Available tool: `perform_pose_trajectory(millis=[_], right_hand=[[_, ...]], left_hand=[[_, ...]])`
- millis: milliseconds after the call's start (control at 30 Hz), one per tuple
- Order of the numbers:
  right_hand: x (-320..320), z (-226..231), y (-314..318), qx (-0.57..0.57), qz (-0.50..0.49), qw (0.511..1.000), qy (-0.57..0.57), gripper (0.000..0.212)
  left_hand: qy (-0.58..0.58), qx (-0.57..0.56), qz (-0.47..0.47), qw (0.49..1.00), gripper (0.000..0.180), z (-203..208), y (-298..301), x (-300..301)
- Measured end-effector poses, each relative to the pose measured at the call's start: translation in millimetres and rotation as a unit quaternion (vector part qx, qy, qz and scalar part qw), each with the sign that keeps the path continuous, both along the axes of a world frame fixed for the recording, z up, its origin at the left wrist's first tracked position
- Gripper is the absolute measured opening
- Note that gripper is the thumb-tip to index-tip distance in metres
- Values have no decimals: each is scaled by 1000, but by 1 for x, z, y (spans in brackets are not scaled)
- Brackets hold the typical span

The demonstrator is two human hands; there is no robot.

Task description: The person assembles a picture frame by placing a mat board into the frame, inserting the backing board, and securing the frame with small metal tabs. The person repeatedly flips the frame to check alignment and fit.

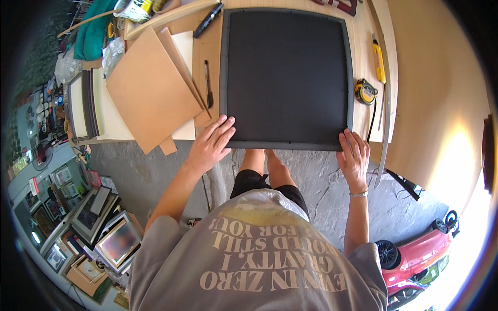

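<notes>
In the head view, a black frame is laid on the workbench, reaching slightly past its near edge. The frame's near left corner is touched by the left hand, its near right corner by the right hand; whether either is closed underneath cannot be told. Brown boards are stacked toward the bench's near left corner.

Panel: matt, smooth. Frame: matt. Boards: card-like, smooth, matt. Table: wood, smooth. Knife: plastic, glossy. Tape measure: plastic casing. Bag: thin plastic, crumpled. Floor: concrete-like, rough. Shirt: cloth, matt. Car: glossy paint.
</notes>
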State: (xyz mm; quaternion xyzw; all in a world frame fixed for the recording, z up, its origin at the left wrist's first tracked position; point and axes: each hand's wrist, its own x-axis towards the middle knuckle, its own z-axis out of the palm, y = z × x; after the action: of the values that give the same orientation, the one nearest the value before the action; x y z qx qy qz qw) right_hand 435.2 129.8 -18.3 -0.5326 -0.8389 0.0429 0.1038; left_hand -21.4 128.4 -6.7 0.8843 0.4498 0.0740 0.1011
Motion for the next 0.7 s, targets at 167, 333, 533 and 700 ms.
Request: perform_pose_trajectory(millis=[167, 333, 533, 700], right_hand=[[-1, 32, 3, -26, 7, 1000, 5, 59], [-2, 44, 1, -34, 9, 999, 28, 58], [-10, 49, 6, -19, 10, 999, 43, 59], [-15, 126, 32, -28, 22, 999, 40, 61]], left_hand=[[56, 11, -25, 998, 67, 35, 1, 2], [83, 16, -25, 996, 58, 47, -1, 3], [70, 8, -12, 997, 53, 60, 7, 3], [-14, -27, 18, 999, 51, 135, 36, -3]])
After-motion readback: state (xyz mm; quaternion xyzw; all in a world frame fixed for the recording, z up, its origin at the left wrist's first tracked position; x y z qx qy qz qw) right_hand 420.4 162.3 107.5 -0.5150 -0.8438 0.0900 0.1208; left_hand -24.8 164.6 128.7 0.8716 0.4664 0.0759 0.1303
